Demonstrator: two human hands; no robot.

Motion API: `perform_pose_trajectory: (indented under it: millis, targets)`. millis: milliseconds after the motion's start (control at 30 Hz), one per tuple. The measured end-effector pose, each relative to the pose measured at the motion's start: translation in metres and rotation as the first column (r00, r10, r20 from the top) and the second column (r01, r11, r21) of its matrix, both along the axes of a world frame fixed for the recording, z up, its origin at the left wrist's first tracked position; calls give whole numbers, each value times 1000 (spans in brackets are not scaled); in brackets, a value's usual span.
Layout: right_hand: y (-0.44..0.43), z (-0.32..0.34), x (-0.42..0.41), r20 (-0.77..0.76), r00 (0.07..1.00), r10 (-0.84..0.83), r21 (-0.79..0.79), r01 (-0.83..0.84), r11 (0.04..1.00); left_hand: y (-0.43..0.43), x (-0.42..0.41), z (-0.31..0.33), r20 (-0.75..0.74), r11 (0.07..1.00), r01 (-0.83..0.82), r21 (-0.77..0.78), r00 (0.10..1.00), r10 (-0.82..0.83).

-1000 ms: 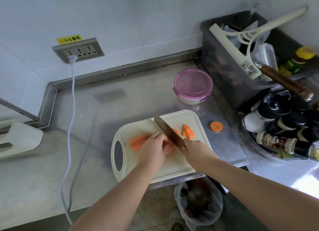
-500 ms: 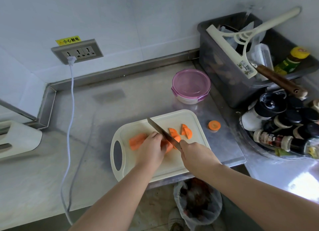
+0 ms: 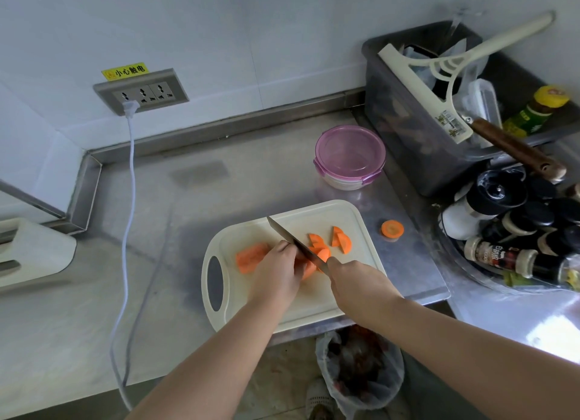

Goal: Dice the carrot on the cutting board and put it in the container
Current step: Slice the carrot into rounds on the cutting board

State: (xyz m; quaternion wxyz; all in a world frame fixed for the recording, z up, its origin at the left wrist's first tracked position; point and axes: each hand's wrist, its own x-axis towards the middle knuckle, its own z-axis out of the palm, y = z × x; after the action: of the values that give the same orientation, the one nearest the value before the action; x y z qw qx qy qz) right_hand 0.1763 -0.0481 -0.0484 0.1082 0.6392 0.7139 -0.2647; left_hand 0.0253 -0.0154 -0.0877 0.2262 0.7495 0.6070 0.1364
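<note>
Orange carrot lies on the board, partly sliced, with the knife across it.
The left hand curls over the carrot, pinning it, and the right hand grips the knife handle. Tuck the fingertips behind the blade, and cut the half-moons again into dice. The container beyond has its lid on. The yellow sticker reads 小心触电; the bottle labels are illegible.

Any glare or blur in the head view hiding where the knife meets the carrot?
Head view: soft, even light on the cutting board, with the knife and carrot sharp; glare only on the counter at lower right; wide-angle distortion bows straight edges; the left hand covers part of the carrot.
</note>
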Motion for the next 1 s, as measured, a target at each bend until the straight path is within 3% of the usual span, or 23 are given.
perform_pose_trajectory:
  millis: [433,667,1000]
  targets:
    - [2,-17,-6,-20,998,-64,-52,63,997,0,-2,0,-12,1000,13,15,1000,-13]
    - [3,-15,5,-135,973,-185,21,189,982,-5,-6,1,6,999,24,35,1000,-24]
    - [-7,-1,0,-4,1000,-21,65,21,998,-2,-3,3,-14,1000,-8,6,1000,8]
